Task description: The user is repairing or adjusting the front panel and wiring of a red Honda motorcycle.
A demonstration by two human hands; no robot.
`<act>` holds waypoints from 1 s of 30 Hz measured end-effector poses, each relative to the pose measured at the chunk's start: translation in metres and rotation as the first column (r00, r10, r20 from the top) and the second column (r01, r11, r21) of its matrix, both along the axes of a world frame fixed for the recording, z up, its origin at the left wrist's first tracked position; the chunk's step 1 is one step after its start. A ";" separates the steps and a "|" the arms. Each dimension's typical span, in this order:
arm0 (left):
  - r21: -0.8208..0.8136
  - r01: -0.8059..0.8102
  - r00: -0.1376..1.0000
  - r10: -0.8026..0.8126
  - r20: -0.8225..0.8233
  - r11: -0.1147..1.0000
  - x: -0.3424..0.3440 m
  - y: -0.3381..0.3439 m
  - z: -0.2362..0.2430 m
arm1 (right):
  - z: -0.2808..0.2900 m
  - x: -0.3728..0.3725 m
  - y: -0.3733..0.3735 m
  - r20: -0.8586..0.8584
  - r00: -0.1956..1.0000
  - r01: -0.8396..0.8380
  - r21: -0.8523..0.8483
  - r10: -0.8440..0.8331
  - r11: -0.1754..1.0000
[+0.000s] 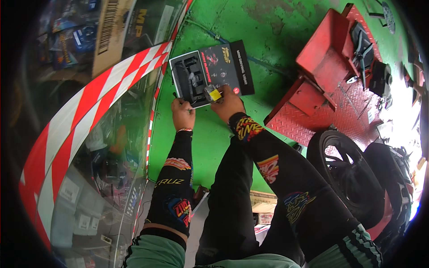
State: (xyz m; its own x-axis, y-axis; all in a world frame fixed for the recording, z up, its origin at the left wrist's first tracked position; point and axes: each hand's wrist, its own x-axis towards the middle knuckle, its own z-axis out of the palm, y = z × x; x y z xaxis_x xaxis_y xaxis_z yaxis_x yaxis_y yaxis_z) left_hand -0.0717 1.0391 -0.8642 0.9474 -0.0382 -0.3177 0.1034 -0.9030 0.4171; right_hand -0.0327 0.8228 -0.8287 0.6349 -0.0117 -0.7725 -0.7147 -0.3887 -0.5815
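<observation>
An open flat black box [208, 56] with printed panels lies in front of me, its lid folded out to the right. Dark parts and cables [193, 76] rest in its left-hand tray. My left hand [183, 115] is closed at the tray's near left corner, gripping the edge; a small dark tip pokes up beside the fingers. Between the fingers of my right hand [229, 105] is a small packet with a yellow face [214, 94], held over the tray's near right corner. Fine details of the packet are too small to make out.
A glass display case [111, 134] edged with red-and-white tape [85, 100] runs along the left, with packaged goods inside. The floor [268, 58] is green. At right are a red metal stand [326, 49], a loose wheel [344, 165] and motorcycle parts. Cartons [264, 207] lie below my legs.
</observation>
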 end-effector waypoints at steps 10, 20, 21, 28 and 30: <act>0.497 0.385 0.832 -0.060 -0.551 0.778 -0.030 0.135 -0.026 | -0.048 -0.049 0.107 -0.221 0.975 0.027 0.129 0.002 0.991; 0.271 0.076 0.925 0.033 -0.378 0.959 -0.095 0.112 0.068 | -0.015 -0.116 0.102 -0.352 0.929 -0.023 0.255 0.114 0.967; 0.290 0.049 0.892 0.088 -0.444 0.956 -0.108 0.109 0.090 | 0.007 -0.122 0.086 -0.308 0.946 -0.025 0.244 0.102 0.969; 0.118 0.046 0.704 0.052 -0.708 0.992 -0.156 0.069 0.241 | 0.245 -0.114 -0.065 -0.153 0.923 0.347 -0.075 -0.354 0.935; 0.036 0.129 0.719 -0.068 -0.692 0.991 -0.130 0.042 0.265 | 0.333 -0.107 -0.100 0.033 0.942 0.334 -0.056 -0.333 0.941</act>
State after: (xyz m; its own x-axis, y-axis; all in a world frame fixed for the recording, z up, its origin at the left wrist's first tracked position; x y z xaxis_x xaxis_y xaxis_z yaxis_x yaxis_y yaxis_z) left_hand -0.2020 1.0812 -0.5990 0.4593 -0.0659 -0.8858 0.2424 -0.9501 0.1964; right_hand -0.1398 0.7223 -0.4956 0.6038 -0.2714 -0.7495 -0.7964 -0.1647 -0.5819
